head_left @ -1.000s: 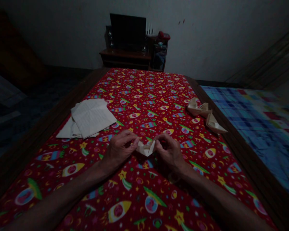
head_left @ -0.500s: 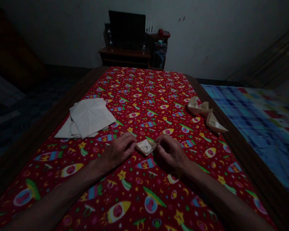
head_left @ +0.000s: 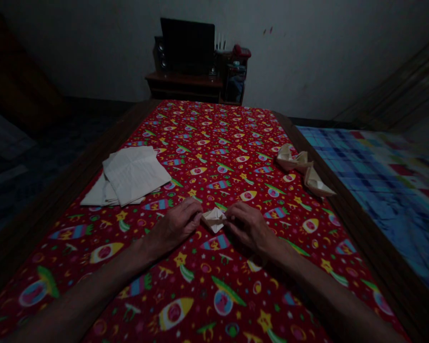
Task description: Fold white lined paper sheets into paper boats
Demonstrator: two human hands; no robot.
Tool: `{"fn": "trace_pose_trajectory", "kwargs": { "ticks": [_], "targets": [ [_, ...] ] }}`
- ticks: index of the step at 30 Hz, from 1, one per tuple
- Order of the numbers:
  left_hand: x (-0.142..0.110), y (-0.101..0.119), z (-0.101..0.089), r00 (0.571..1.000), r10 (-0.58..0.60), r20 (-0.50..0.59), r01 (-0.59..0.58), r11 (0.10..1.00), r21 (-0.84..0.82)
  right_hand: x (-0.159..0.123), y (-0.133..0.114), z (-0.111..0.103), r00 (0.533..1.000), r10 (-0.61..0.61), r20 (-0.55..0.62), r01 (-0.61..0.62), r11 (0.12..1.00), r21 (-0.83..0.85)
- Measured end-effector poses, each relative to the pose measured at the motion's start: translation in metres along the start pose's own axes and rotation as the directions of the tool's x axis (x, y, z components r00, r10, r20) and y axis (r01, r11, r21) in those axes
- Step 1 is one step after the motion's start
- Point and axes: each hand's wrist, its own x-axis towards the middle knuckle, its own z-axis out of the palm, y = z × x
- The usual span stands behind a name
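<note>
A small folded paper boat [head_left: 214, 220], off-white, sits between my two hands just over the red patterned cloth. My left hand [head_left: 181, 220] pinches its left tip between thumb and fingers. At its right tip, my right hand [head_left: 246, 223] is closed in a similar pinch. Several finished-looking paper boats [head_left: 318, 184] lie in a cluster at the right side of the cloth. To the left rests a loose stack of paper sheets [head_left: 136, 172], creased and faintly printed.
The red cloth [head_left: 214, 157] with rockets and stars covers a table with dark wooden edges [head_left: 353, 238]. Beyond it stand a black monitor [head_left: 188, 46], speakers and a red telephone [head_left: 241, 51] on a brown desk. A blue plaid cover [head_left: 346, 166] spreads out on the right.
My right hand has moved slightly left, toward my left hand. The boat between them looks narrower and more folded up in the middle.
</note>
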Motion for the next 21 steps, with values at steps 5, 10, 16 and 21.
{"fn": "trace_pose_trajectory", "kwargs": {
  "ticks": [5,10,16,21],
  "targets": [
    [0.0012,-0.0004,-0.0015,0.998,-0.054,-0.041,0.054,0.998,0.009,-0.0004,0.0046,-0.0036,0.998,0.059,0.026,-0.061,0.995,0.074],
    [0.0013,0.0006,-0.0008,0.999,-0.042,-0.021,0.041,0.999,-0.034,0.0009,0.0033,-0.0063,0.999,0.024,0.029,-0.026,0.998,0.065],
    [0.0019,0.0072,-0.0034,0.997,0.017,0.08,-0.006,0.99,-0.14,0.0011,0.001,-0.0058,0.999,0.013,0.046,-0.016,0.998,0.069],
    [0.0037,0.0063,-0.0042,0.995,-0.058,0.087,0.072,0.983,-0.168,0.001,0.0003,-0.0072,0.998,0.036,0.057,-0.04,0.997,0.073]
  ]
}}
